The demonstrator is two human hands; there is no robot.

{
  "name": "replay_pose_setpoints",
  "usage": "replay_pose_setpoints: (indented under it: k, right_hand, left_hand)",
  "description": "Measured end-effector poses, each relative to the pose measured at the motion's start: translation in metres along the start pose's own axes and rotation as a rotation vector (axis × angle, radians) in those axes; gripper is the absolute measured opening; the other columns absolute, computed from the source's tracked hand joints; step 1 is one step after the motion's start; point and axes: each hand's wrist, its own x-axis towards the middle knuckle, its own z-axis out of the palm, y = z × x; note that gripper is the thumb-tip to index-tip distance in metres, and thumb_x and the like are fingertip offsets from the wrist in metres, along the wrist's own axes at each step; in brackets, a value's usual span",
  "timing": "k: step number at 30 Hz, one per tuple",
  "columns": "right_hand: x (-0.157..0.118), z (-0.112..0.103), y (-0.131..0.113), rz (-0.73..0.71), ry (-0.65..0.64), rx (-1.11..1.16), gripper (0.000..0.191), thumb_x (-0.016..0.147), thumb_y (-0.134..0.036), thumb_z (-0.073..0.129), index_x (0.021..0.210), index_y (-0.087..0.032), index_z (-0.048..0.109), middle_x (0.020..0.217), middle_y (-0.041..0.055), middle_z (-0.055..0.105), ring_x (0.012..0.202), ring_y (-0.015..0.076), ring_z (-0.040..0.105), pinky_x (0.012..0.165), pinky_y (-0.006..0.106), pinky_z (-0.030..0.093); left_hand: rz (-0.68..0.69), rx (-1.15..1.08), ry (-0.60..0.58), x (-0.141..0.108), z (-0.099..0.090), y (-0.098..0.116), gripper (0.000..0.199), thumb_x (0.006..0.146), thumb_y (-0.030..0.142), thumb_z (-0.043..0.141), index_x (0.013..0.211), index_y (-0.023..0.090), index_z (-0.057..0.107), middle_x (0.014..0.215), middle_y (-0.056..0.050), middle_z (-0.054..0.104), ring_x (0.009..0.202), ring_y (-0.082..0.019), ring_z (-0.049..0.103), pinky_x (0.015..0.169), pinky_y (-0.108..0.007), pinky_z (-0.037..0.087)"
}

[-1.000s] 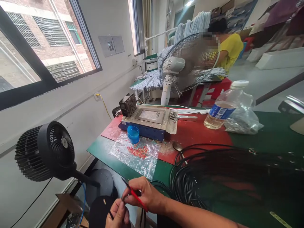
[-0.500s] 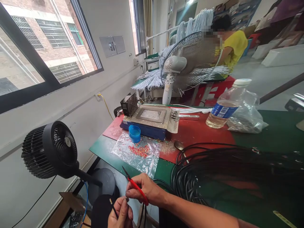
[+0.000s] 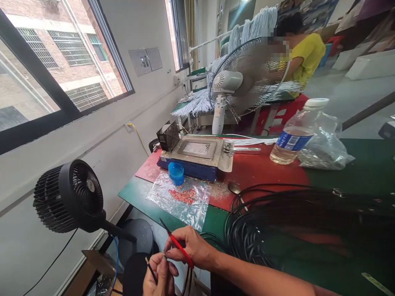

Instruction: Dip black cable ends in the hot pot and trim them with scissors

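In my left hand (image 3: 159,274) is a thin black cable (image 3: 151,270), its bare, brass-coloured end sticking up beside the fingers. My right hand (image 3: 193,248) is closed round a slim red-handled tool (image 3: 180,248) with a dark pointed tip aimed up and left. Whether this tool is tweezers or scissors I cannot tell. Thumb and fingers of both hands meet at a small dark piece, mostly hidden by the fingertips. Beyond the hands, small red and yellow bits (image 3: 182,195) lie on a clear plastic bag (image 3: 197,209) on the table, beside a blue cup (image 3: 176,174).
A blue-based heating unit (image 3: 191,166) with a small fan (image 3: 168,136) stands behind the cup. Coiled black cable (image 3: 247,234) covers the right side, near a spoon (image 3: 233,188) and a bottle (image 3: 291,142). A black fan (image 3: 82,193) stands left. A person in yellow (image 3: 308,53) sits behind.
The camera view has shifted slightly, so most things sit a little further right. Both hands keep their hold, and the fingertips have moved only slightly.
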Motion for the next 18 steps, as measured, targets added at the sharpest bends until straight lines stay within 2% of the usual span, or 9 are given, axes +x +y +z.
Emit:
replay_pose_setpoints:
  k: [4,7,11,14,16,18]
  right_hand:
    - [0.001,0.0,0.001,0.017,-0.01,0.036,0.014,0.063,-0.022,0.062,0.068,-0.01,0.068,0.051,-0.0039,0.048,0.049,0.0057,0.037,0.046,0.017,0.028]
    - [0.0,0.002,0.0,-0.002,0.007,0.01,0.011,0.062,-0.02,0.061,0.066,-0.011,0.066,0.05,-0.0044,0.046,0.049,0.0057,0.037,0.046,0.018,0.027]
    - [-0.004,0.008,0.001,-0.191,0.164,-0.23,0.013,0.063,-0.021,0.06,0.053,-0.013,0.055,0.051,-0.0035,0.044,0.051,0.0069,0.038,0.048,0.02,0.026]
    - [-0.005,0.011,0.005,-0.302,0.205,-0.36,0.022,0.063,-0.017,0.057,0.045,-0.015,0.043,0.049,-0.0041,0.038,0.049,0.0065,0.034,0.048,0.022,0.024]
    - [-0.002,0.012,0.008,-0.233,0.199,-0.322,0.019,0.062,-0.015,0.058,0.046,-0.014,0.046,0.048,-0.0047,0.039,0.048,0.0058,0.034,0.047,0.021,0.024]
    - [0.001,0.012,0.008,-0.058,0.157,-0.183,0.011,0.062,-0.018,0.061,0.053,-0.013,0.055,0.048,-0.0052,0.042,0.047,0.0051,0.036,0.046,0.019,0.026]
  left_hand:
    - [0.087,0.115,0.065,-0.002,0.0,-0.003,0.036,0.057,0.048,0.068,0.072,0.018,0.057,0.042,0.003,0.057,0.029,0.0,0.029,0.034,-0.015,0.013]
    - [0.104,0.144,0.054,-0.003,0.0,-0.002,0.032,0.059,0.045,0.068,0.072,0.018,0.057,0.044,0.004,0.058,0.029,0.0,0.029,0.033,-0.015,0.014]
    - [-0.086,-0.016,-0.107,-0.001,0.003,-0.001,0.036,0.057,0.05,0.067,0.057,0.015,0.059,0.028,0.008,0.04,0.024,0.002,0.019,0.031,-0.015,0.01]
    - [-0.149,-0.065,-0.108,0.001,0.005,0.001,0.04,0.051,0.052,0.07,0.053,0.014,0.061,0.024,0.009,0.034,0.023,0.003,0.018,0.032,-0.014,0.009]
    - [-0.11,-0.059,-0.071,-0.001,0.007,0.004,0.041,0.048,0.054,0.071,0.054,0.014,0.061,0.024,0.009,0.034,0.023,0.003,0.018,0.032,-0.014,0.009]
    - [-0.047,0.048,0.028,-0.008,0.013,0.01,0.042,0.045,0.056,0.071,0.054,0.016,0.061,0.027,0.008,0.038,0.024,0.001,0.022,0.031,-0.017,0.014]
